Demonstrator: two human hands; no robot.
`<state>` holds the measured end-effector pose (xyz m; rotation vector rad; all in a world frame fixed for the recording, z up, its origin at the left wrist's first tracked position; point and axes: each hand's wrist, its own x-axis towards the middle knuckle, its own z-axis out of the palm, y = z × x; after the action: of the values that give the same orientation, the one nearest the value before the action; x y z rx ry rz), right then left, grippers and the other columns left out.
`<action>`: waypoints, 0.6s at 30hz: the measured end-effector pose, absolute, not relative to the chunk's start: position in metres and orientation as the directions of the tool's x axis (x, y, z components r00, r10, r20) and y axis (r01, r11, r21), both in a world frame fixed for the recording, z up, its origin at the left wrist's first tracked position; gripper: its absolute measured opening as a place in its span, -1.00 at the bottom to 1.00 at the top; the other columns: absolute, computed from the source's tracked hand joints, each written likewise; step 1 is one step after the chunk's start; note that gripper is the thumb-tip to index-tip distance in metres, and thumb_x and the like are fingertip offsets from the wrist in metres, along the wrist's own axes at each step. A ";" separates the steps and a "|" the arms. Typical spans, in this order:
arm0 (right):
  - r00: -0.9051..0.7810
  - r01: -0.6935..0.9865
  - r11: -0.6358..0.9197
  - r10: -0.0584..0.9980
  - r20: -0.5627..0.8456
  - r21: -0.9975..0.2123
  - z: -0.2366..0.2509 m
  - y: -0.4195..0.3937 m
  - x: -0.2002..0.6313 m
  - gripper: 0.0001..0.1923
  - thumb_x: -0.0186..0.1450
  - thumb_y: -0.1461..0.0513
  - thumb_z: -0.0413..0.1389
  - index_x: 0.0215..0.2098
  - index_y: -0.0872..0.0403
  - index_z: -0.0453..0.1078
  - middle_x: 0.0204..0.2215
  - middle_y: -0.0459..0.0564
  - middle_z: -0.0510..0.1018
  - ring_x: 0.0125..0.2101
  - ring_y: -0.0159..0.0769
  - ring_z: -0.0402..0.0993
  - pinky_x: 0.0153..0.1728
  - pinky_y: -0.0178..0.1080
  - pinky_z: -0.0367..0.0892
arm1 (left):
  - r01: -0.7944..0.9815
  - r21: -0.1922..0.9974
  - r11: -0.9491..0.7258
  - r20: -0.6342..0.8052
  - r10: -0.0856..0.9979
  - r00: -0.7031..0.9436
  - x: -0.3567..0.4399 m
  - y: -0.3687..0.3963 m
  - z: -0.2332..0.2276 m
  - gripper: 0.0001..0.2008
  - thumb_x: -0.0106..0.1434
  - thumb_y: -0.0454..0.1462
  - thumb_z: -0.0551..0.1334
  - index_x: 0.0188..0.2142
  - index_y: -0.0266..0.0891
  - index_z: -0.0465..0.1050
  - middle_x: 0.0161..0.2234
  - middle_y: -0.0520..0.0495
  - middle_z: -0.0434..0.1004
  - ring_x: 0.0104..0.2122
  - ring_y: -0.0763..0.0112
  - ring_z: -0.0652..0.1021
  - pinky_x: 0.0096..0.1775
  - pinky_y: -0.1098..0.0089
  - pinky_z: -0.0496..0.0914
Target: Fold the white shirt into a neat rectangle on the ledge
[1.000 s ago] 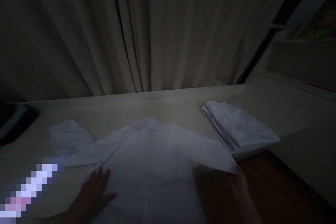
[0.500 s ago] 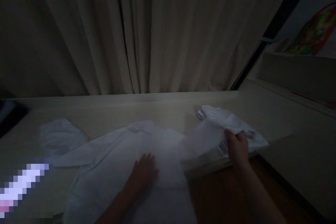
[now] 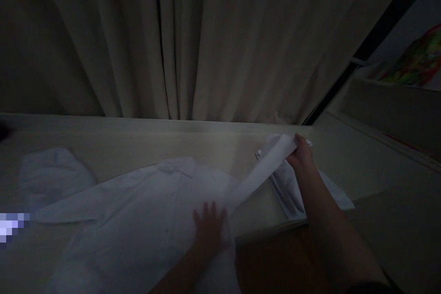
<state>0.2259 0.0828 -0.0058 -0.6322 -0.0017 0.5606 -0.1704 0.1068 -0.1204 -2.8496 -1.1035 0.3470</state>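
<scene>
We've got the white shirt (image 3: 138, 211) spread flat on the bench (image 3: 206, 140), pretty dim here. Our left hand (image 3: 208, 225) lies open on its body, and our right hand (image 3: 301, 156) pinches the sleeve (image 3: 262, 172), stretched above the folded stack (image 3: 330, 193).
</scene>
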 end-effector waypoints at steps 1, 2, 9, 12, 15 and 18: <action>0.830 -0.539 0.648 0.518 -0.208 -0.538 -0.007 0.087 0.227 -0.90 0.17 0.22 0.10 -0.38 0.08 0.27 -0.52 -0.17 0.46 -0.47 -0.40 0.45 -0.39 -0.32 0.46 | 0.631 -0.141 -0.763 -0.181 0.647 0.741 -0.170 0.107 -0.124 -0.08 0.05 0.18 0.15 0.31 -0.06 -0.10 0.35 -0.36 -0.19 0.29 -0.32 -0.15 0.11 -0.45 -0.29; 0.817 -0.562 0.638 0.525 -0.237 -0.526 -0.006 0.090 0.227 -0.92 0.20 0.22 0.08 -0.37 0.09 0.28 -0.52 -0.16 0.47 -0.47 -0.41 0.45 -0.39 -0.33 0.46 | 0.592 -0.125 -0.796 -0.192 0.605 0.773 -0.169 0.106 -0.128 -0.15 0.13 0.14 0.09 0.31 -0.11 -0.11 0.35 -0.34 -0.18 0.31 -0.24 -0.15 0.16 -0.38 -0.27; 0.851 -0.478 0.682 0.515 -0.099 -0.553 0.029 0.115 0.227 -0.94 0.21 0.29 0.07 -0.32 0.11 0.33 -0.48 -0.14 0.52 -0.43 -0.39 0.50 -0.34 -0.30 0.50 | 0.518 -0.034 -0.855 -0.225 0.511 0.829 -0.166 0.106 -0.146 -0.23 0.20 0.10 -0.01 0.32 -0.11 -0.13 0.36 -0.29 -0.25 0.31 -0.20 -0.16 0.20 -0.32 -0.24; 0.831 -0.445 0.712 0.555 0.046 -0.544 0.057 0.123 0.218 -0.84 0.18 0.28 0.12 -0.24 0.09 0.36 -0.41 -0.13 0.56 -0.37 -0.38 0.52 -0.31 -0.29 0.50 | 0.527 -0.004 -0.850 -0.224 0.514 0.828 -0.153 0.109 -0.140 -0.21 0.19 0.13 -0.01 0.31 -0.16 -0.10 0.36 -0.30 -0.28 0.30 -0.27 -0.21 0.18 -0.36 -0.32; 0.798 -0.394 0.730 0.573 0.186 -0.559 0.088 0.122 0.188 -0.76 0.16 0.22 0.15 -0.18 0.05 0.37 -0.34 -0.14 0.57 -0.33 -0.39 0.52 -0.29 -0.30 0.49 | 0.517 0.052 -0.854 -0.267 0.487 0.831 -0.132 0.112 -0.124 -0.20 0.17 0.15 0.02 0.29 -0.20 0.00 0.35 -0.30 -0.19 0.30 -0.28 -0.17 0.18 -0.36 -0.27; 0.737 -0.249 0.704 0.584 0.341 -0.665 0.110 0.098 0.133 -0.77 0.16 0.17 0.18 -0.21 0.04 0.41 -0.37 -0.18 0.56 -0.38 -0.44 0.49 -0.30 -0.33 0.44 | 0.547 0.171 -0.819 -0.226 0.508 0.831 -0.129 0.113 -0.104 -0.30 0.24 0.09 -0.03 0.26 -0.24 0.08 0.33 -0.26 -0.05 0.31 -0.07 -0.04 0.26 -0.15 -0.06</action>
<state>0.1332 0.0979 0.1096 -0.6330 -0.5735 0.4922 -0.1286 0.1126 -0.1043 -3.2240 -0.9427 0.2892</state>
